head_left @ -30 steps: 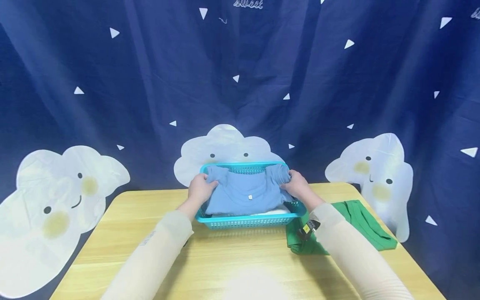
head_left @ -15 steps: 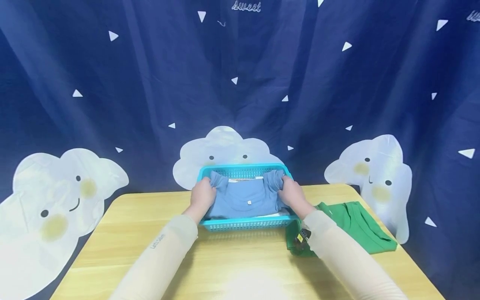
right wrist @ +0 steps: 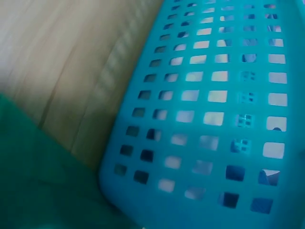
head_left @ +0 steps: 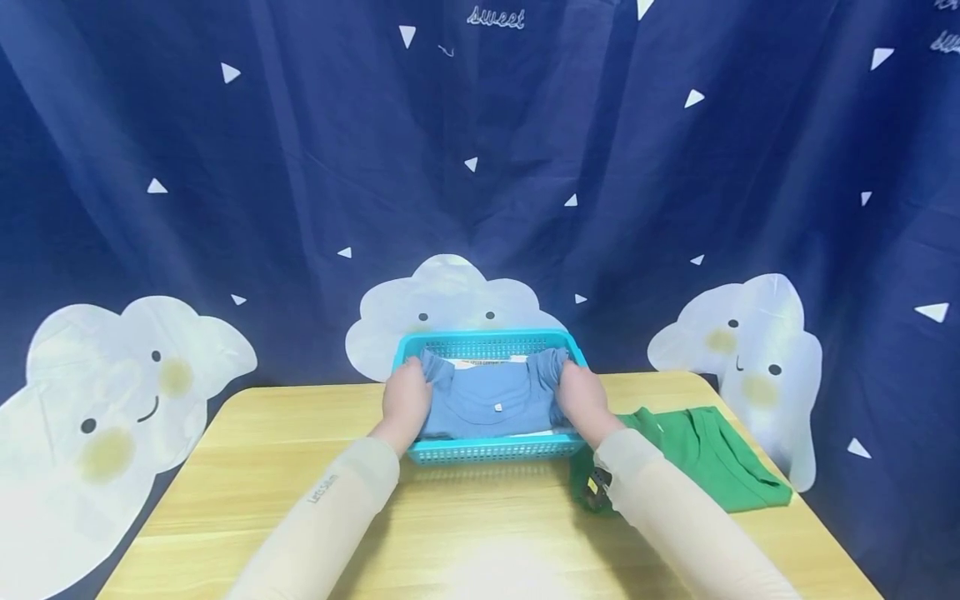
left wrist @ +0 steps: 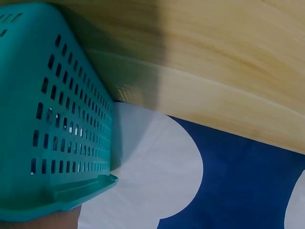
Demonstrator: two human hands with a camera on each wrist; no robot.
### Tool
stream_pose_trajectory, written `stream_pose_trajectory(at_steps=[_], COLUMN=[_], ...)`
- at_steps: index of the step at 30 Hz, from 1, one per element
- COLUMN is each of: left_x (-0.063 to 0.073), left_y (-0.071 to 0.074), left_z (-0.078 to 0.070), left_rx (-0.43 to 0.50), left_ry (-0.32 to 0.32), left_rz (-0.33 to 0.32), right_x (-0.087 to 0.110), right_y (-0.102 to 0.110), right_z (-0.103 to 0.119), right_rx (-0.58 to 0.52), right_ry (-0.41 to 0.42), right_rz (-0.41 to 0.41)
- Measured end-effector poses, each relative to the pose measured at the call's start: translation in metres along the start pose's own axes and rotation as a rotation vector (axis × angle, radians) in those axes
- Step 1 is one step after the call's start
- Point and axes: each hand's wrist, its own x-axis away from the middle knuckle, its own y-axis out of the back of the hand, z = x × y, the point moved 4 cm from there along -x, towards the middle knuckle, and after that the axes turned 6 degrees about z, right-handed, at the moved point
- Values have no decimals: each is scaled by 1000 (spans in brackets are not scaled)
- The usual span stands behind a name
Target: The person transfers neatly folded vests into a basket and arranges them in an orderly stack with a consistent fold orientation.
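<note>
A folded blue T-shirt [head_left: 491, 400] with a small white neck tag lies inside a turquoise plastic basket [head_left: 495, 451] on the table. At its left shoulder, my left hand [head_left: 407, 396] holds the fabric with curled fingers. My right hand [head_left: 582, 398] grips the opposite shoulder the same way; fingertips of both hands are hidden in the cloth. Something white with print [head_left: 480, 362] shows beneath the shirt. The basket's perforated wall [left wrist: 71, 114] fills the left side of the left wrist view, with a sliver of hand below its rim. Another basket wall fills much of the right wrist view.
To the right of the basket a folded green garment [head_left: 712, 458] lies on the wooden table [head_left: 480, 517], partly under my right forearm. Close behind the table hangs a dark blue curtain [head_left: 480, 208] with white clouds and triangles.
Both hands have lowered the blue T-shirt a little and drawn it towards me within the basket. The white printed item behind it has come into sight.
</note>
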Motion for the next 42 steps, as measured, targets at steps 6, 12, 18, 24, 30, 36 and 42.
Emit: stream_pose_trajectory(at_steps=[6, 12, 18, 24, 30, 36, 42], left_x=[2, 4, 5, 2, 7, 11, 13], left_y=[3, 4, 2, 3, -12, -29, -33], left_z=[-1, -4, -7, -16, -30, -27, -20], left_rx=[-85, -112, -115, -38, -80, -204, -247], left_ry=[-32, -51, -61, -62, -97, -90, -50], left_rz=[-63, -69, -30, 69, 255, 343, 400], right_x=[5, 7, 10, 8, 6, 9, 7], right_y=[7, 13, 17, 14, -9, -24, -28], right_z=[7, 19, 28, 38, 45, 39, 28], right_rx=[108, 120, 111, 92, 86, 224, 307], right_ry=[65, 100, 131, 247, 363, 378, 260], right_rz=[-94, -136, -126, -98, 3, 79, 152])
